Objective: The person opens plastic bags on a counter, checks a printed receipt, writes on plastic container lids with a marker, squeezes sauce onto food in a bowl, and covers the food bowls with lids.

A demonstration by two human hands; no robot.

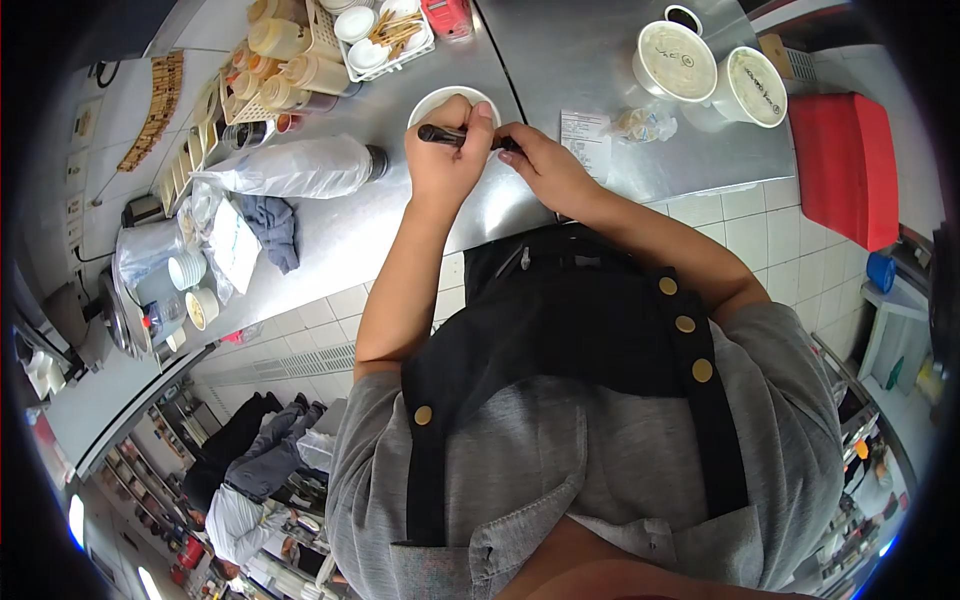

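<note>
Bowl [430,104] sits on counter [560,60] | bagged bundle [290,168] lies left of bowl, cloth [270,230] on its near side | squeeze bottles [278,38] are beyond bundle | tray [393,66] with lids [355,25] and sticks [405,36] lies beyond bowl, leftward | slip [585,140] is right of bowl, then small bag [645,124], then two tubs [676,60]

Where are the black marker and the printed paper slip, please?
Black marker [437,135], head view: on its exposed thick end.
Printed paper slip [584,141], head view: on the middle of its printed face.
</note>
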